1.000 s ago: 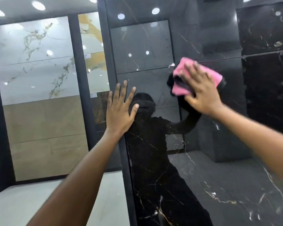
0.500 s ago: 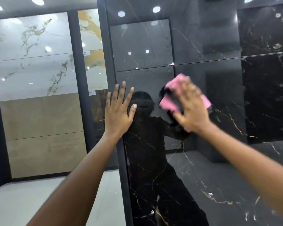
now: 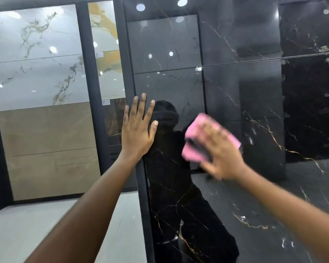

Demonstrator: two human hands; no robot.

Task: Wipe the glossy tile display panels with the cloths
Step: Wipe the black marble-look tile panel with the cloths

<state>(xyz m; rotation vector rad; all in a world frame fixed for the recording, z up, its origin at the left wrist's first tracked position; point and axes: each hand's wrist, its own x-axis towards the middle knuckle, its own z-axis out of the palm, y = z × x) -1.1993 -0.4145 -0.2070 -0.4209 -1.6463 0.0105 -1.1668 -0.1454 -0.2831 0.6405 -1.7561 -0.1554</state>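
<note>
1. A tall, glossy black marble-look panel (image 3: 254, 95) with thin gold and white veins stands upright and fills the middle and right of the view.
2. The left hand (image 3: 138, 130) lies flat against the panel's left edge, fingers straight and spread, pointing up. Its palm overlaps the dark frame strip (image 3: 141, 186) that runs down that edge.
3. The right hand (image 3: 219, 149) is to the right of the left hand and a little lower, well in from the panel's left edge. It is blurred. Its fingers look straight and spread as it presses a pink cloth (image 3: 195, 138) against the panel surface.
4. The cloth shows above and to the left of the right hand, with a corner also showing at the hand's right side. A dark part of the cloth shows under the fingers; whether that is a second layer or a shadow cannot be told.
5. The panel mirrors the person as a dark shape between the two hands, along with round ceiling lights near the top edge.
6. A thin horizontal joint crosses the panel above both hands.
7. To the left, beyond the frame strip, stand other display panels: a white marble-look panel (image 3: 36, 54) with grey-gold veins above a beige panel (image 3: 49, 149).
8. A pale floor (image 3: 27, 224) fills the lower left corner.
</note>
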